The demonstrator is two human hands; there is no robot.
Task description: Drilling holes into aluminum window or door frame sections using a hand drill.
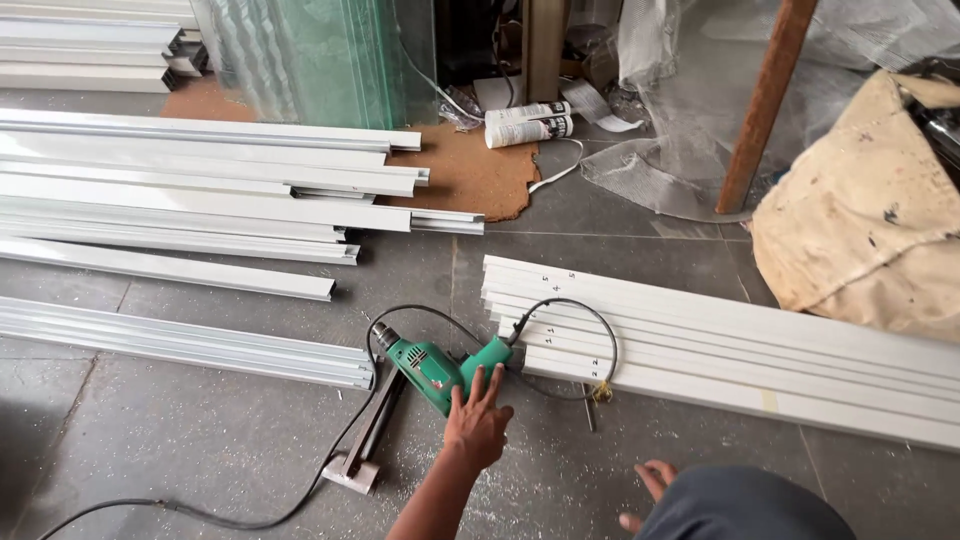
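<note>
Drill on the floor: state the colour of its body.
Green, with a dark chuck and black cord; the drill shows in the head view, the left hand reaching onto it.

Both hands are bare, with no gloves, rings or watch in sight. The left hand (478, 425) shows its back, and its forearm is uncovered down to the picture's lower edge, so no sleeve is visible. Of the right hand (648, 490) only the fingers show. Just beside them, to their right, lies dark grey trouser cloth (745, 508), smooth and unpatterned.
</note>
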